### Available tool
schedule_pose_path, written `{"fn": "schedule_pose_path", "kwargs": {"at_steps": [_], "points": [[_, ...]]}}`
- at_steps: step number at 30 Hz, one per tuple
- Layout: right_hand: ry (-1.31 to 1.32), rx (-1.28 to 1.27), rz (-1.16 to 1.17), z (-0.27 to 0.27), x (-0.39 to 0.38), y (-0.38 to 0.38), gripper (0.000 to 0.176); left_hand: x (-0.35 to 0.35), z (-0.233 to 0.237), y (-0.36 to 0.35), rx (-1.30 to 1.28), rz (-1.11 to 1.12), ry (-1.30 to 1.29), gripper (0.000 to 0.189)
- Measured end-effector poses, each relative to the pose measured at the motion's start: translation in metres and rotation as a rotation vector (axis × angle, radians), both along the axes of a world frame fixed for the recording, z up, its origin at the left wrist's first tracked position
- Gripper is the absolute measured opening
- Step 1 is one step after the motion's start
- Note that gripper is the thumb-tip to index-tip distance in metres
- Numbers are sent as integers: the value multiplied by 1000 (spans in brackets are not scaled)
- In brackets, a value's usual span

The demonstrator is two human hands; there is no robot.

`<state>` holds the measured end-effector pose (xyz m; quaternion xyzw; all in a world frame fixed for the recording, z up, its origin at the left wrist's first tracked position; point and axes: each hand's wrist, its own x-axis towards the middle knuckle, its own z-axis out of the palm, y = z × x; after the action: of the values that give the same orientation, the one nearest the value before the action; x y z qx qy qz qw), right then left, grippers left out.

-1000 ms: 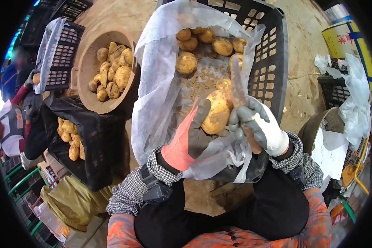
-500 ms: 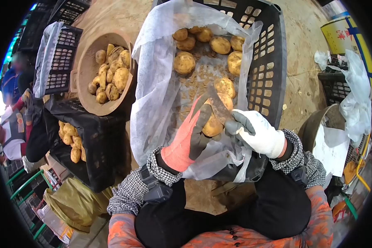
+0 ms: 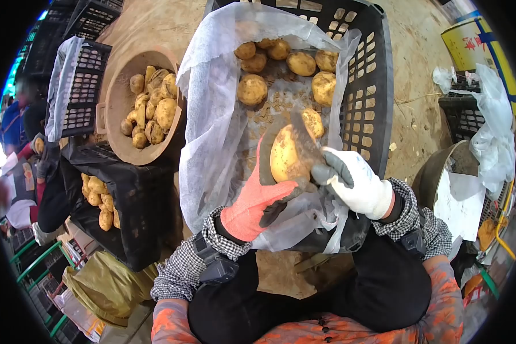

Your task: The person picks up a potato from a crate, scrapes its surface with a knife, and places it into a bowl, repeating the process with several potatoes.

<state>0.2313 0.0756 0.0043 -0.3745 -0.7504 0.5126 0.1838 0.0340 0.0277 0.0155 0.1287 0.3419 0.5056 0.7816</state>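
Observation:
In a coral glove with dark fingers, my left hand (image 3: 264,195) is wrapped round a large yellow potato (image 3: 285,153) with patches of dirt. My right hand (image 3: 352,182), in a white glove with grey fingertips, grips a knife (image 3: 307,140). The dirty blade stands along the potato's right side; its handle is hidden by the fingers. Both hands are above a black crate (image 3: 366,117) lined with white film (image 3: 206,123). Several loose potatoes lie in it, one (image 3: 312,122) just beyond the blade and another (image 3: 252,90) farther back, among soil crumbs.
At the left, a brown tub (image 3: 112,141) holds potatoes and cut pieces. Below it, a black-lined crate (image 3: 146,212) holds more potatoes. Another person's gloved hand (image 3: 50,157) shows at the far left. Plastic sheeting (image 3: 493,137) and a round container (image 3: 436,166) are at the right.
The potato in my left hand has come up and turned, showing a large face. My left fingers have shifted round its left and lower sides. The knife is slightly more upright.

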Motion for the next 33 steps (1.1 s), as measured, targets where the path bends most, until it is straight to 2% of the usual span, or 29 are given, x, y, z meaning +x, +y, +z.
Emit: {"fn": "schedule_pose_path", "kwargs": {"at_steps": [1,3,9,11,12,14,15,17,18,19,21,25,27,28,30,31,33], "points": [[-31,-156,100,2,0,3,34,-3,-3,0,-2,-32,8,90],[-45,-184,96,4,-1,5,30,-3,-6,-1,-5,-64,16,93],[3,-115,142,1,1,4,32,-5,-2,-1,-31,-111,51,94],[-58,71,134,4,1,1,32,-3,0,-2,-146,-122,95,92],[-56,71,135,4,1,0,32,-3,0,-3,-146,-121,97,92],[142,-295,20,4,3,-1,29,-2,-3,-3,-3,-56,157,91],[143,-293,18,6,1,-1,29,-1,-3,-3,-1,-58,157,91],[46,1,-32,14,-5,-2,27,1,-1,-2,-24,-23,167,90],[75,-91,6,13,-8,0,26,1,0,-2,-25,-18,167,90],[78,-93,7,13,-8,0,26,0,1,-3,-51,-43,161,90],[30,71,68,12,-6,0,26,-1,3,-2,-81,-72,155,90],[-15,-24,161,0,0,-2,26,-4,6,1,-82,-127,163,91],[158,5,-80,4,-1,-9,31,-5,9,3,-70,-139,174,91],[158,8,-79,4,-1,-4,31,-4,11,4,-57,-134,185,92],[-24,-28,234,4,0,8,31,-5,11,2,-47,-127,197,92],[-22,-27,234,2,2,7,31,-6,7,0,-64,-154,210,92],[223,-498,113,-3,5,2,27,-8,8,1,-79,-188,226,93]]}}
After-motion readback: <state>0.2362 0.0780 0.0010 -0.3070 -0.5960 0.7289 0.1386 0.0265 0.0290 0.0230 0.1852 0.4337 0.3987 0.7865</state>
